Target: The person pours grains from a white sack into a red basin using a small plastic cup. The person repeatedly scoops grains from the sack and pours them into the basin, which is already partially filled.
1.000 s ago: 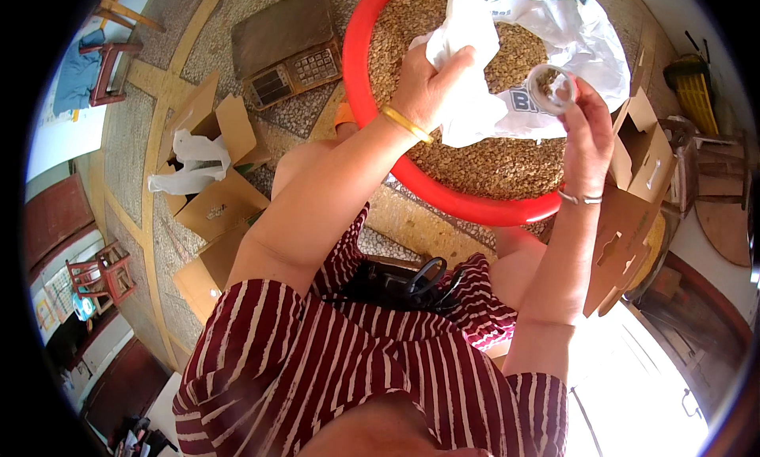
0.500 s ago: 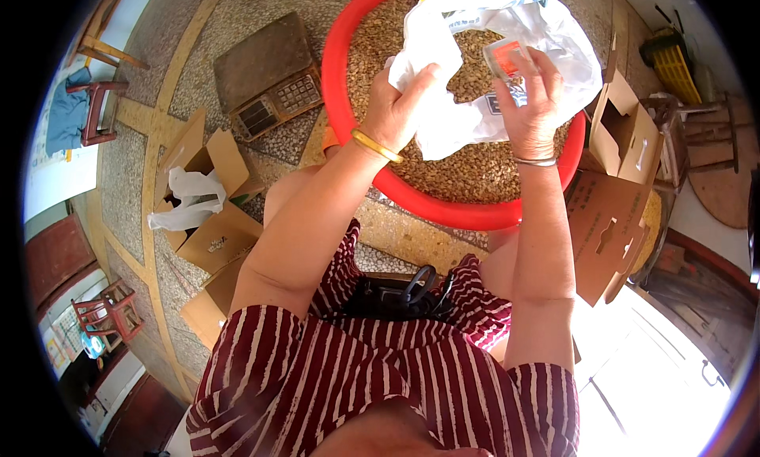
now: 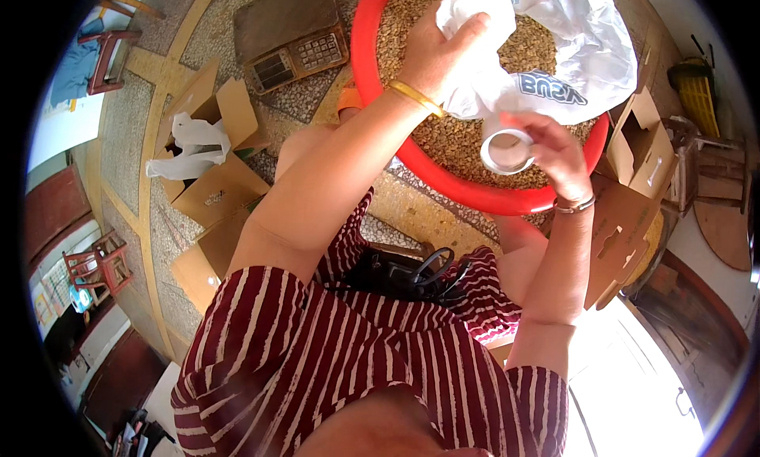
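Note:
My left hand [image 3: 443,57] grips the side of a white plastic bag [image 3: 594,49] with dark print, its thumb pressed on the film. The bag hangs over a round red-rimmed tub [image 3: 443,177] filled with small tan, grain-like pieces [image 3: 443,144]. In my right hand [image 3: 560,155] is a small round container [image 3: 507,150] with a white rim, its round end turned toward me. The fingers hold it from the right side, just below the bag's near edge. What the container holds, if anything, I cannot make out.
A flat scale [image 3: 289,30] with a keypad sits left of the tub. An open cardboard box [image 3: 218,196] with white plastic in it is at the left; more cardboard boxes [image 3: 613,227] stand at the right. A black bag [image 3: 396,273] rests by my lap.
My right hand has brought the container down toward me from over the bag's opening and turned its round end to me. My left hand still holds the bag. The whole view has shifted.

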